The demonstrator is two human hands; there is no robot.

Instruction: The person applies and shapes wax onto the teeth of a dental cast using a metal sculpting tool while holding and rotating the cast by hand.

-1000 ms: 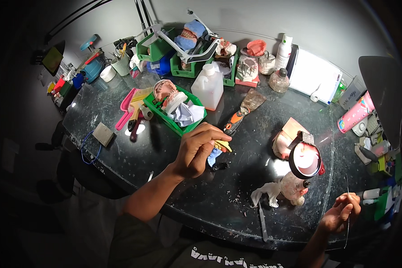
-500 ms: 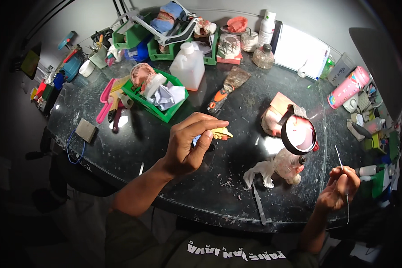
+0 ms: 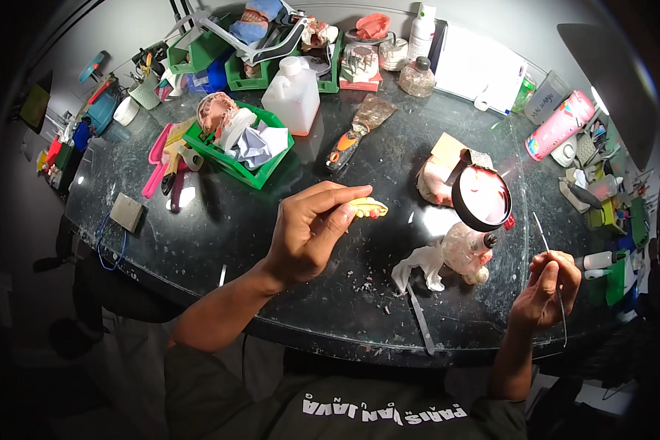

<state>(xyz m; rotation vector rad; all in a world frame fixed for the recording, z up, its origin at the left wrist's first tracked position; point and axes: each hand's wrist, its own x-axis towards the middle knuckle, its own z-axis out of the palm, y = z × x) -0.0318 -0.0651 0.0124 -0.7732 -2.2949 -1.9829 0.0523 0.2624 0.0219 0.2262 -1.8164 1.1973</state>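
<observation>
My left hand [image 3: 308, 231] is raised over the middle of the table, thumb and fingers pinching a small yellow dental piece [image 3: 369, 208] with reddish, tooth-like bumps along its lower edge. Part of that piece is hidden behind the fingertips. Off to the right, my right hand [image 3: 546, 292] closes round a slim metal dental instrument [image 3: 542, 233], its thin ends sticking out above and below the fist. The two hands are well apart. Between them lie a crumpled white cloth [image 3: 418, 268], a metal knife-like tool [image 3: 420, 320] and a round glass bottle [image 3: 465, 248] with a dark top.
A magnifier [image 3: 482, 198] with a black rim stands beside a pink-and-white model [image 3: 434, 183]. Behind are a scraper [image 3: 359, 132], a green bin [image 3: 255, 176] holding dental models and paper, and a white jug [image 3: 291, 99]. A pink bottle [image 3: 561, 126] is at right. Crumbs lie near the cloth.
The view has shifted a little. The yellow piece has turned slightly in my left fingers, showing more of its side. My right hand still grips the instrument, at nearly the same tilt.
</observation>
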